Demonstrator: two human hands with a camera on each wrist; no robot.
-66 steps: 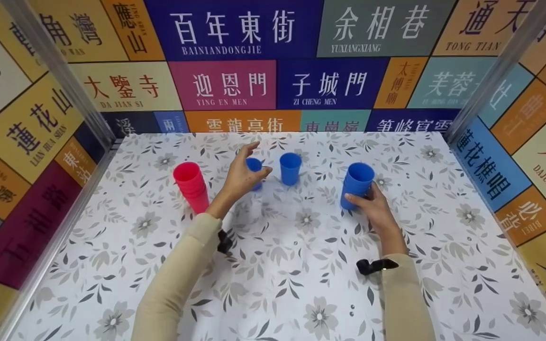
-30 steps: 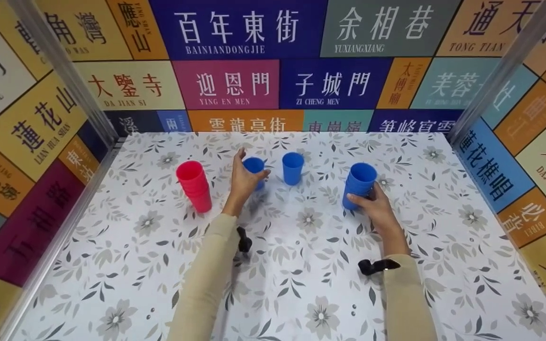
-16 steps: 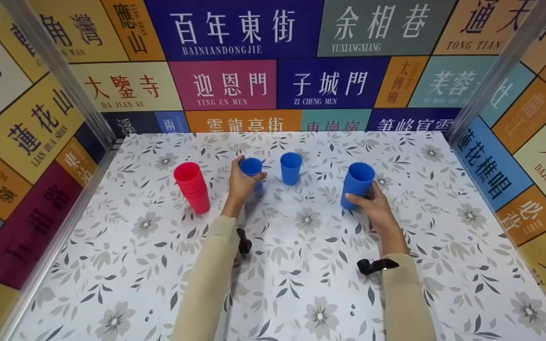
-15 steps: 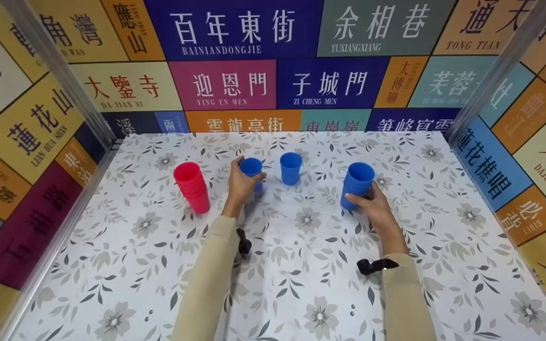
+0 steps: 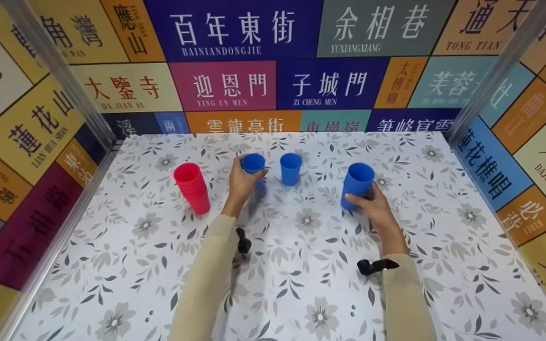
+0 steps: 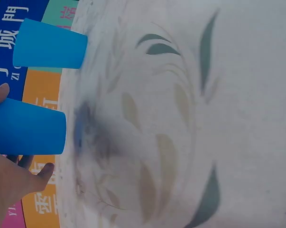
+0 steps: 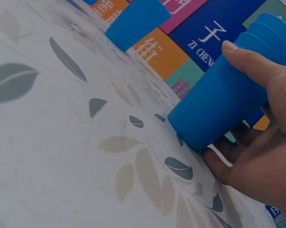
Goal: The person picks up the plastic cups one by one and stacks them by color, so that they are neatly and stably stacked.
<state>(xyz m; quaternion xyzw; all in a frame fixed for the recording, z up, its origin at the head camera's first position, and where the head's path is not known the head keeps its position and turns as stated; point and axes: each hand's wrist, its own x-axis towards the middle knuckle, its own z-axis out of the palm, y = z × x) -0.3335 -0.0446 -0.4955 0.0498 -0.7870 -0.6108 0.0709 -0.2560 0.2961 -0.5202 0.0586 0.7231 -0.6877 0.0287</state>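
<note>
My left hand [image 5: 243,184] grips a blue plastic cup [image 5: 254,163], thumb on the near side and fingers round the far side. In the left wrist view this cup is raised off the table, its shadow falling apart from its base. A second blue cup [image 5: 290,169] stands upright just right of it. On the right, my right hand [image 5: 378,208] holds a stack of nested blue cups [image 5: 359,182] low on its side. The right wrist view shows several rims at the top of that stack, and its base at the table.
A stack of red cups [image 5: 195,189] stands left of my left hand. The table [image 5: 273,293] has a white cover with grey flowers and leaves. Panels with Chinese lettering [image 5: 225,33] line the back and sides. Both sleeves carry a black wrist camera [image 5: 372,267].
My left hand has come down round the blue cup, closed its fingers on it and lifted it slightly. The right hand and its stack have stayed in place.
</note>
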